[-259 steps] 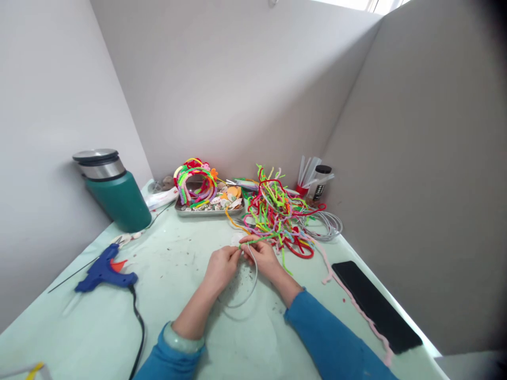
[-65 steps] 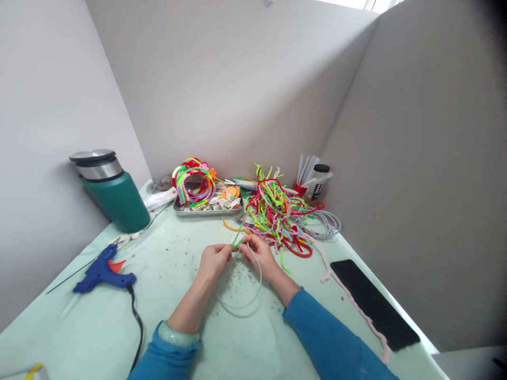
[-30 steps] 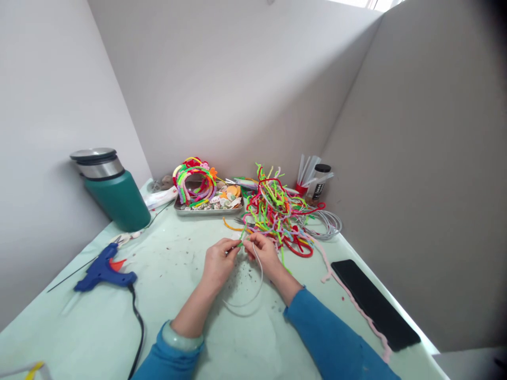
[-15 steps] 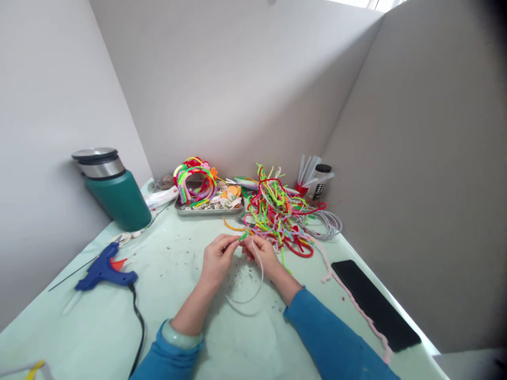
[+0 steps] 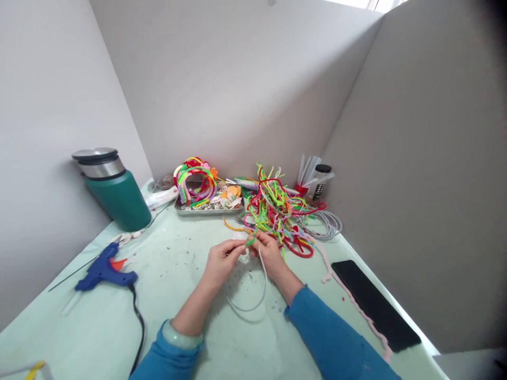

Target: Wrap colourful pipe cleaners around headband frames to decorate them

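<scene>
My left hand [image 5: 223, 261] and my right hand [image 5: 270, 254] meet over the middle of the table, fingertips almost touching. Between them is a short length of green pipe cleaner [image 5: 250, 242], pinched by both hands. A thin whitish-grey hoop [image 5: 263, 290] hangs in a loop below the hands, its ends running up to the fingers. The green pipe cleaner sits at the hoop's upper end; how it is wound there is too small to make out. Just beyond the fingertips lie scissors [image 5: 241, 222], partly covered by a tangled heap of coloured pipe cleaners [image 5: 273, 203].
A blue glue gun [image 5: 103, 270] with a black cord lies left, before a green bottle [image 5: 119, 198]. At the back, a metal tray [image 5: 209, 212] holds fuzzy coloured hoops and small cutouts. Coiled grey hoops [image 5: 330, 226] and a black phone-like slab [image 5: 376, 306] lie right.
Both hands have shifted slightly right, carrying the hoop along. A strand of the green pipe cleaner now sticks up above the right fingers.
</scene>
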{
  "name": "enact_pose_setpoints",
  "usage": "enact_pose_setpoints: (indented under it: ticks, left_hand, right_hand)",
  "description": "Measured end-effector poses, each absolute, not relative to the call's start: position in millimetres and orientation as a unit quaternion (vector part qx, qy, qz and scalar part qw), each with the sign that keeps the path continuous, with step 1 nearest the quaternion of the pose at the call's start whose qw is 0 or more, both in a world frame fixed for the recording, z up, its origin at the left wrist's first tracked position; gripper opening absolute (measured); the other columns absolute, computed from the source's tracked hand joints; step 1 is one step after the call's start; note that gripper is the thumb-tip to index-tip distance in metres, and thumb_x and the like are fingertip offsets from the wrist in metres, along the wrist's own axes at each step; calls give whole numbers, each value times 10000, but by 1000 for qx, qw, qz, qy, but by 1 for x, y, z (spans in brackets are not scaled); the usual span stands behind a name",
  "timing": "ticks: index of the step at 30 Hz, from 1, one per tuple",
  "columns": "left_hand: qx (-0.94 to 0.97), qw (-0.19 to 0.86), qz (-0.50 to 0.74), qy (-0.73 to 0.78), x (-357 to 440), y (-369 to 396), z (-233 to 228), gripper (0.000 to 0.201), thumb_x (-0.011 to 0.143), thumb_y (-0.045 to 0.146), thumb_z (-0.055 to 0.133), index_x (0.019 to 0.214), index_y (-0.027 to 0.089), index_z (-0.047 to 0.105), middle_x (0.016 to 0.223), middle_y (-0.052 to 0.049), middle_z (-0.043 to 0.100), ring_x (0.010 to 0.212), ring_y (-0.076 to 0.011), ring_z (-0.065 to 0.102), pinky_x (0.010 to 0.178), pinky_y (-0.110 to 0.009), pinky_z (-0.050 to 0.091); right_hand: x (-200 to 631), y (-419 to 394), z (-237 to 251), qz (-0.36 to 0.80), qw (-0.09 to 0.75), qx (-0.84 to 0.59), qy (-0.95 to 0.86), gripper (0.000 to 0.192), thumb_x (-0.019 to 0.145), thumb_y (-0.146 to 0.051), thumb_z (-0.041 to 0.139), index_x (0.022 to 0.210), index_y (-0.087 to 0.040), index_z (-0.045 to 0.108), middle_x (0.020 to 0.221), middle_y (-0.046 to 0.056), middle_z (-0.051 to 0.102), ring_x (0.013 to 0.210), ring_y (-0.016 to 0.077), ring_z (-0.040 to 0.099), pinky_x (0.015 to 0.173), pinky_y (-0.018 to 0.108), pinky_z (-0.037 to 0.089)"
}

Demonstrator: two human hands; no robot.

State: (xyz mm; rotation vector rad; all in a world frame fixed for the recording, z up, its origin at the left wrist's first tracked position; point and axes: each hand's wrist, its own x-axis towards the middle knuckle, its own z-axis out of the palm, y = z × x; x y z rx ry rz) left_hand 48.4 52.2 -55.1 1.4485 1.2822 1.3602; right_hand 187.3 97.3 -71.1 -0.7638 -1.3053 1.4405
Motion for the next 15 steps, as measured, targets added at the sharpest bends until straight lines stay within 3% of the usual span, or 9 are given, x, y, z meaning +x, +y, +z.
enact_pose_setpoints:
  ticks: [6,11,15]
  left_hand:
    - [454,447,553,537,49,53,-49,326,662,384,649,843,113,677,572,16,576,408,-39,343,399,-182,257]
    - [403,489,557,537,49,52,-45,313,636,408,662,712,106,637,424,70,415,375,-28,264,374,-174,170]
    - [395,535,543,513,49,51,-45,327,632,424,651,710,109,609,419,81,367,368,-26,241,367,-171,150]
  right_hand:
    - [187,96,-75,594,506,-309,-543,184,743,-340,614,739,-160,572,560,-38,519,474,74,439,472,202,341]
    - [186,96,-74,572,499,-327,-563,178,725,-322,634,687,-163,567,556,-38,526,465,72,434,463,202,333]
    - [186,97,-73,562,509,-342,-555,197,732,-339,627,681,-162,557,534,-42,518,455,73,427,459,203,326]
